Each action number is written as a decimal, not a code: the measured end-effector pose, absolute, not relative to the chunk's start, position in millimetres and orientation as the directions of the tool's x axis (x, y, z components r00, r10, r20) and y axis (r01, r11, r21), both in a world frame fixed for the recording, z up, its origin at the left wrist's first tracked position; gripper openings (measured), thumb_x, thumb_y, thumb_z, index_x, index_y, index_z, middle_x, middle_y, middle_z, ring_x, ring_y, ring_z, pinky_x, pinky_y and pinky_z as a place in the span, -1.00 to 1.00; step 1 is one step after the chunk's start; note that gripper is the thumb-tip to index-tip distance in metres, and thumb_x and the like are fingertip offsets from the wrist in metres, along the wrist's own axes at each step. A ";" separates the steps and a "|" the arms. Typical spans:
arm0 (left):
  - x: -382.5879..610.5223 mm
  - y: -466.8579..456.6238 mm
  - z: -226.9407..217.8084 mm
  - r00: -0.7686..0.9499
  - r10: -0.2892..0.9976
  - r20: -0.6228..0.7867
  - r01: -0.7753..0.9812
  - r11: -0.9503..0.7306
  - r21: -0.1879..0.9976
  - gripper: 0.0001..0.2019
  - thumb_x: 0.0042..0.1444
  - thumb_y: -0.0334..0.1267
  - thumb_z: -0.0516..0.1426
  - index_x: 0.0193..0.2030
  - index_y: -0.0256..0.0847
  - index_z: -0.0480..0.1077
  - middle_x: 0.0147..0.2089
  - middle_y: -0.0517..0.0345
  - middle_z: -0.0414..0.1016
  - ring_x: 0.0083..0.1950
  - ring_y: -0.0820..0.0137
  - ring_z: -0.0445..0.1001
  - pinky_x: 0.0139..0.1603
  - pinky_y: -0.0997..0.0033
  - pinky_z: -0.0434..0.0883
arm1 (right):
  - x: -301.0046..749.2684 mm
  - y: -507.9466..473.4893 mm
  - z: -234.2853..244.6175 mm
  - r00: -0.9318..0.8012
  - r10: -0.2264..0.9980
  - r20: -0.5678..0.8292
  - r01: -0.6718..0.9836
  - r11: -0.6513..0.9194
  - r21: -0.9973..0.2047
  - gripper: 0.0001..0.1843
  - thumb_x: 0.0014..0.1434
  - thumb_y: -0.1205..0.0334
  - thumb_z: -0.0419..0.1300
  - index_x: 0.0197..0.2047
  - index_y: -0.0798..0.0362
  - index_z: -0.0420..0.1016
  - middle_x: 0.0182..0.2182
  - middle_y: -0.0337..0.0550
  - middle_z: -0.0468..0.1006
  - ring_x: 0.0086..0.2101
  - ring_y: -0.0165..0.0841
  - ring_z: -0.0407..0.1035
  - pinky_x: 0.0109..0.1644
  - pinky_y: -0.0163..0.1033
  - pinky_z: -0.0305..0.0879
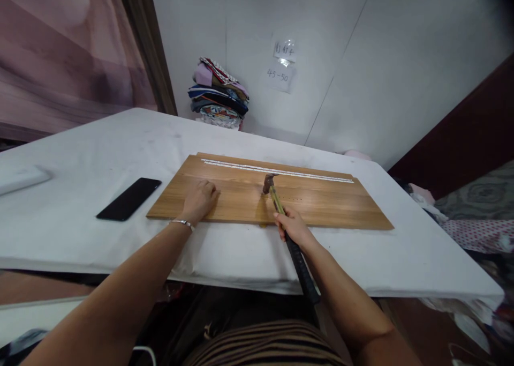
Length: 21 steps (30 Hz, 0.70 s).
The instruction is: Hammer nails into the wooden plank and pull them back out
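My right hand (292, 225) is wrapped round the handle of a claw hammer (297, 259), which has a black grip and a yellow upper shaft. The rusty hammer head is over the middle of a brown wooden board (341, 205); I cannot tell if it touches. A short row of small dark spots (297, 199) shows just right of the head. On the left part of the board rests my left hand (201, 197), its fingers curled in. Whatever those fingers may hold is hidden. Two white strips (277, 172) run along the board's far side.
A black phone (129, 199) lies left of the board on the white-covered table (120, 146). Folded clothes (220, 95) are stacked at the back against the wall. Handwritten paper signs (280, 75) hang there. A white object (22, 178) is at the far left.
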State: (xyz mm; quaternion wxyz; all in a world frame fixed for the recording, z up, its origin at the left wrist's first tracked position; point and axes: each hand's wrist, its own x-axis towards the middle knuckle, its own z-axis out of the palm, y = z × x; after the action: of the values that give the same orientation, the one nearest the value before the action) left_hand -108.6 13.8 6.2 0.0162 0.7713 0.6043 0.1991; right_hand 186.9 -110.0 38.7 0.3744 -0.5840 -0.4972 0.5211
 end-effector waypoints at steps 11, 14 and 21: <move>-107.5 14.7 4.5 0.205 0.935 0.290 0.943 -0.268 0.198 -0.72 0.27 -0.16 0.00 -0.29 -0.16 0.50 -0.13 -0.15 0.57 0.02 0.08 0.50 0.14 0.08 0.42 | 188.0 -108.9 32.7 -0.021 0.973 -0.229 0.175 -0.222 -0.959 -0.67 0.02 -0.11 0.18 -0.41 -0.08 0.18 -0.76 -0.48 0.23 -0.77 -0.48 0.11 -0.68 -0.34 0.09; -107.7 14.8 4.3 0.201 0.934 0.297 0.942 -0.267 0.202 -0.74 0.27 -0.17 0.01 -0.28 -0.15 0.50 -0.13 -0.13 0.57 0.03 0.08 0.50 0.15 0.08 0.41 | 188.5 -108.6 33.5 -0.007 0.975 -0.223 0.173 -0.219 -0.960 -0.66 0.03 -0.12 0.19 -0.39 -0.07 0.19 -0.75 -0.49 0.25 -0.77 -0.49 0.12 -0.67 -0.35 0.09; -108.4 15.8 3.0 0.194 0.934 0.300 0.931 -0.271 0.243 -0.72 0.26 -0.19 0.00 -0.26 -0.17 0.53 -0.10 -0.18 0.57 0.05 0.04 0.50 0.18 0.03 0.40 | 188.7 -109.1 38.0 -0.023 0.969 -0.246 0.187 -0.238 -0.953 -0.67 0.06 -0.10 0.19 -0.40 -0.08 0.17 -0.79 -0.47 0.25 -0.77 -0.48 0.12 -0.67 -0.35 0.09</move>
State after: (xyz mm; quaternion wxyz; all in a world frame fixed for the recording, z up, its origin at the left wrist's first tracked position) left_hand -108.4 15.8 3.0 0.0035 0.7726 0.6036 0.1968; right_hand 188.7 -109.1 38.0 0.3753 -0.5897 -0.4901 0.5207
